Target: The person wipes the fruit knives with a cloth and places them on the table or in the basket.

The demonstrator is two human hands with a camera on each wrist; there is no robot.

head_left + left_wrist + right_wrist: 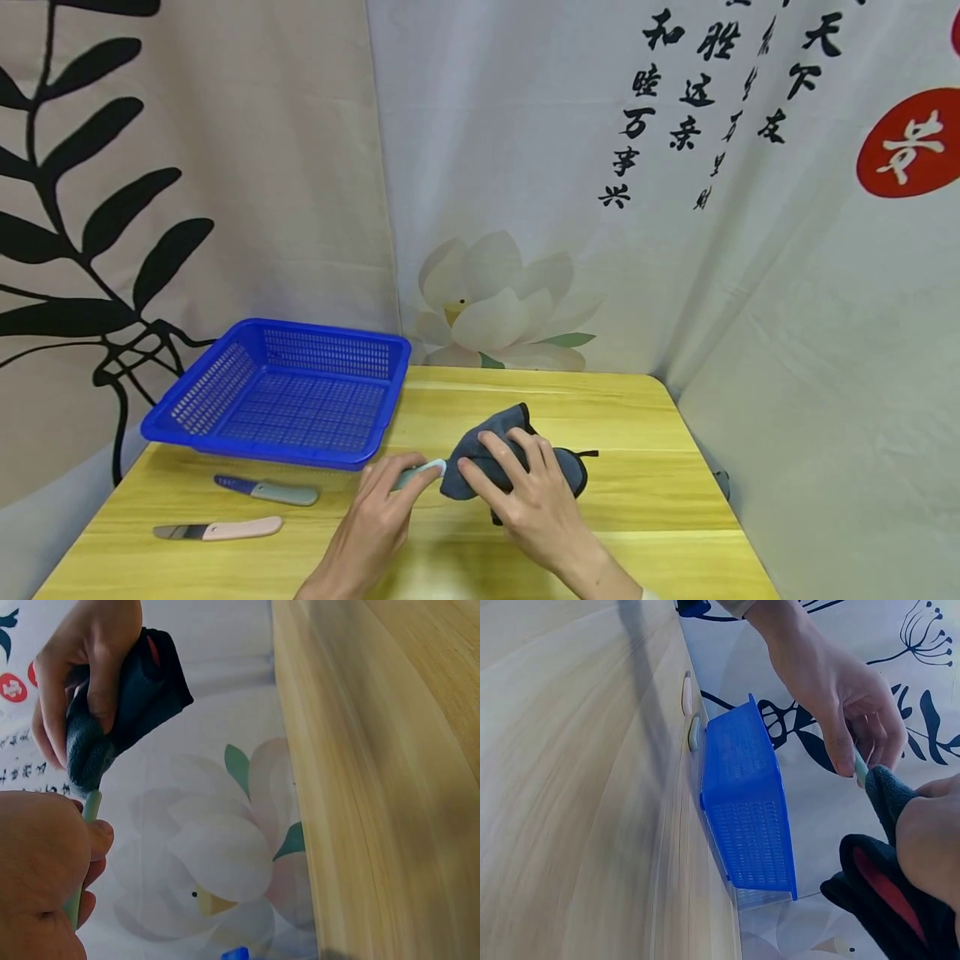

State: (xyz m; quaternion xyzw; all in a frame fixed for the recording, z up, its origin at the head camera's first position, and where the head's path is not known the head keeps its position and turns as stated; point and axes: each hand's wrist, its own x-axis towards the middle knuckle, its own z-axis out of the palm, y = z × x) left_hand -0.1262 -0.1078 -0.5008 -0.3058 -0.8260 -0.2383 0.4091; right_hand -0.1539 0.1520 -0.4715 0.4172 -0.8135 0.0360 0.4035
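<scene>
My left hand (378, 510) grips the pale green handle of a knife (417, 474) between thumb and fingers. The far end of this knife is hidden inside a folded dark grey-blue cloth (459, 479) with black edging. Around the cloth my right hand (534, 498) curls its fingers, pinching it over the hidden part just beyond the handle. In the left wrist view, the handle (92, 805) meets the lower end of the cloth (146, 701). A red patch (889, 889) shows within the cloth's fold in the right wrist view.
A blue plastic basket (390, 392) stands at the back left of the wooden table (637, 467). In front of it lie a knife with a blue blade and grey-green handle (285, 493) and a knife with a pale pink handle (243, 527). A printed curtain (525, 167) hangs behind.
</scene>
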